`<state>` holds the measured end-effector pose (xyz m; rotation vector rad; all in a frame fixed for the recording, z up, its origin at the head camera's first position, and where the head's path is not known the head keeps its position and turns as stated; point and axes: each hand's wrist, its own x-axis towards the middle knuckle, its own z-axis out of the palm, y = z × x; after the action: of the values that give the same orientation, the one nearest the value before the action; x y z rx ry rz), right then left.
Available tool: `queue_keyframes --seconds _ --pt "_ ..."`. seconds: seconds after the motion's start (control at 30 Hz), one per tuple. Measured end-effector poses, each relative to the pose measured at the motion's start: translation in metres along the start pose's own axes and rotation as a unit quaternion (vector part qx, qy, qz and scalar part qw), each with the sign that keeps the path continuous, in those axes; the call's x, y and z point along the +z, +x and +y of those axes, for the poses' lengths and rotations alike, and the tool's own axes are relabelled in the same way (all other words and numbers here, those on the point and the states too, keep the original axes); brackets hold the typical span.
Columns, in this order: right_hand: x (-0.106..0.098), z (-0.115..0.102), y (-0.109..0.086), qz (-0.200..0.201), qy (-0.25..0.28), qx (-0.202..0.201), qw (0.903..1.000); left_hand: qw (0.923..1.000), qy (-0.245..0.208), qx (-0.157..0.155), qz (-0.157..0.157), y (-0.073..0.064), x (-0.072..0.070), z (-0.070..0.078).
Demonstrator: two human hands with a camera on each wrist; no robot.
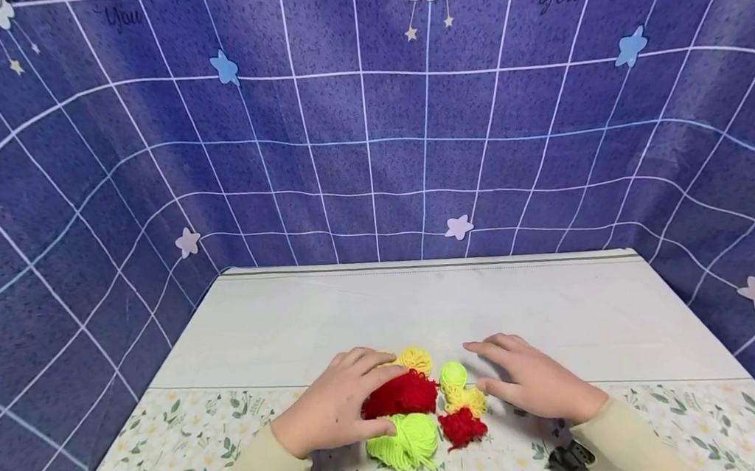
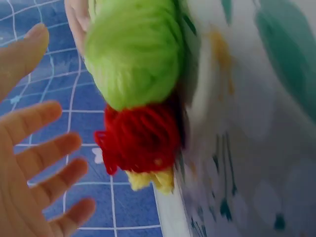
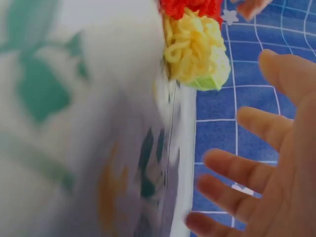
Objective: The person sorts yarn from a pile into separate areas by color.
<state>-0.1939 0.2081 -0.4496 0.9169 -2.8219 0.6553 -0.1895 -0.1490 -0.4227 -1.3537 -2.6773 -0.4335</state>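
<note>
Two short rows of yarn bundles lie on the table. In the left row a large lime-green yarn ball (image 1: 407, 446) is nearest, then a red yarn bundle (image 1: 406, 394), with a yellow yarn bundle (image 1: 415, 360) at the far end. The right row has a small red yarn bundle (image 1: 463, 428), a small yellow one (image 1: 467, 400) and a small lime-green ball (image 1: 453, 375). My left hand (image 1: 340, 402), fingers spread, hovers beside the left row and partly hides it. Beside the right row, my right hand (image 1: 538, 378) holds nothing, its fingers loosely extended.
White table (image 1: 422, 298) with a floral-print strip (image 1: 213, 426) along its near part. A blue gridded curtain (image 1: 372, 162) with printed stars surrounds the table at the back and both sides. Dark wrist devices (image 1: 571, 460) sit below the cream sleeves (image 1: 626, 438).
</note>
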Motion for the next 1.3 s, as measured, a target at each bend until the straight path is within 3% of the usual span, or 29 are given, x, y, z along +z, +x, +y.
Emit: queue_keyframes --seconds 0.17,0.3,0.4,0.67,0.9,1.3 --pt "0.008 -0.001 0.012 -0.047 0.074 0.000 0.9961 0.9971 -0.054 0.042 -0.034 0.000 0.001 0.005" --pt "0.015 -0.003 0.021 -0.086 0.120 0.011 0.9890 0.9898 -0.108 0.029 -0.087 -0.002 0.005 0.008" --pt "0.019 -0.004 0.027 -0.116 0.129 0.016 0.9847 0.9856 -0.125 0.012 -0.114 -0.005 0.007 0.010" --pt "0.020 -0.003 0.034 -0.151 0.132 0.027 0.9792 0.9855 -0.095 -0.023 -0.139 -0.005 0.011 0.014" --pt "0.018 0.000 0.034 -0.148 0.133 0.031 0.9795 0.9891 -0.053 -0.021 -0.136 -0.005 0.019 0.017" --pt "0.020 0.003 0.031 -0.138 0.159 0.044 0.9767 0.9881 -0.061 -0.025 -0.139 -0.003 0.026 0.016"
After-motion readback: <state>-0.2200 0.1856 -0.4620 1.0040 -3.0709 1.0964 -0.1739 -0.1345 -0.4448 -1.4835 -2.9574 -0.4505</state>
